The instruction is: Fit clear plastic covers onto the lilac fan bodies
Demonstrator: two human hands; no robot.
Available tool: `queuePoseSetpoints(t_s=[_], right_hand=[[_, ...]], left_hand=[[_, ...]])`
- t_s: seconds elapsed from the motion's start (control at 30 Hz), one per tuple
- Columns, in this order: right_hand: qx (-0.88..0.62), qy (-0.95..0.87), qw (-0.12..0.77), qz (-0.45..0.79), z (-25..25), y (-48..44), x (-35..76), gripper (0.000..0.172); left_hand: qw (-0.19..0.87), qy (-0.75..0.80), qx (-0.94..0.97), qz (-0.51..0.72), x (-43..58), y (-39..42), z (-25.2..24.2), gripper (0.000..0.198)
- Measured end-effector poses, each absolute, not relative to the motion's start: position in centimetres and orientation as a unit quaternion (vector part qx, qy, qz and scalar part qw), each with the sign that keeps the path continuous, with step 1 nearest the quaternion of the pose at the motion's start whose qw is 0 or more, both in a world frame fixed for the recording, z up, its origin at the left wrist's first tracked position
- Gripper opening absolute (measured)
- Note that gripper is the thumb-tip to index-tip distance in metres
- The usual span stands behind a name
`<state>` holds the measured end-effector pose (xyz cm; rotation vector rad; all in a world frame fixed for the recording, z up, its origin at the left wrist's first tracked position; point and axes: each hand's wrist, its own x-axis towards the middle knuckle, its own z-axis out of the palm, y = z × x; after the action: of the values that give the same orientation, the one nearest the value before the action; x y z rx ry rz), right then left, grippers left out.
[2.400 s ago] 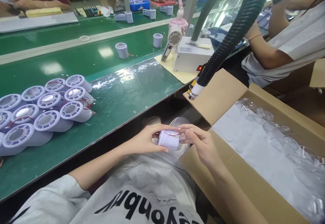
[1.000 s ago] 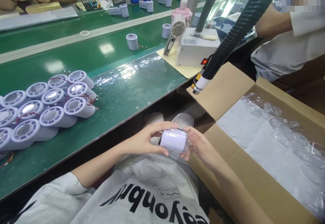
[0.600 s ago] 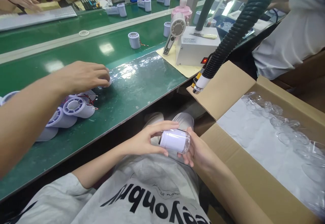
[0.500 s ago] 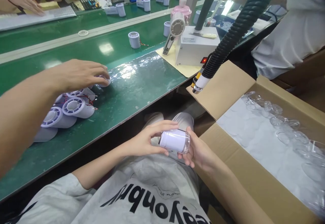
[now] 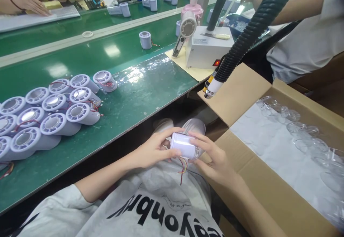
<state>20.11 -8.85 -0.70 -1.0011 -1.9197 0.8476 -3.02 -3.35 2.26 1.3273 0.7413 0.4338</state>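
Note:
Over my lap I hold a lilac cylindrical housing (image 5: 183, 144) lying on its side. My left hand (image 5: 158, 147) grips its left end, with the thumb along the lower front and the fingers behind and on top. My right hand (image 5: 212, 154) closes round the other end, fingers over the top and thumb below. A clear plastic rim (image 5: 197, 151) shows at that right end, partly covered by my fingers. Thin red and yellow wires (image 5: 183, 166) dangle beneath the housing.
Rows of similar lilac housings (image 5: 53, 101) stand on the green bench (image 5: 134, 101) at left. An open carton (image 5: 258, 172) with clear plastic rings is at right. A black hose (image 5: 242, 43) hangs by a white box (image 5: 209, 51). Co-workers' arms (image 5: 295, 13) show beyond.
Another person's arm has withdrawn from the bench at left, uncovering the housings. The held housing has turned, so its wires now hang down. My right fingers have come over its top.

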Motion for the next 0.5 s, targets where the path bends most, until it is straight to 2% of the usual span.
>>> queuePoseSetpoints(t_s=[0.1,0.2,0.5], right_hand=[[-0.417,-0.631,0.414,0.506,-0.4,-9.2,19.9,0.057],[-0.402,-0.518,0.437,0.616,-0.2,-9.5,19.7,0.056],[-0.449,-0.474,0.426,0.626,-0.8,-10.0,18.7,0.060]], left_hand=[[0.699,0.287,0.623,0.203,-3.2,-3.1,2.4,0.070],[0.725,0.258,0.606,0.201,-3.4,-2.9,2.3,0.076],[0.788,0.275,0.525,0.168,-3.1,-3.2,0.1,0.079]])
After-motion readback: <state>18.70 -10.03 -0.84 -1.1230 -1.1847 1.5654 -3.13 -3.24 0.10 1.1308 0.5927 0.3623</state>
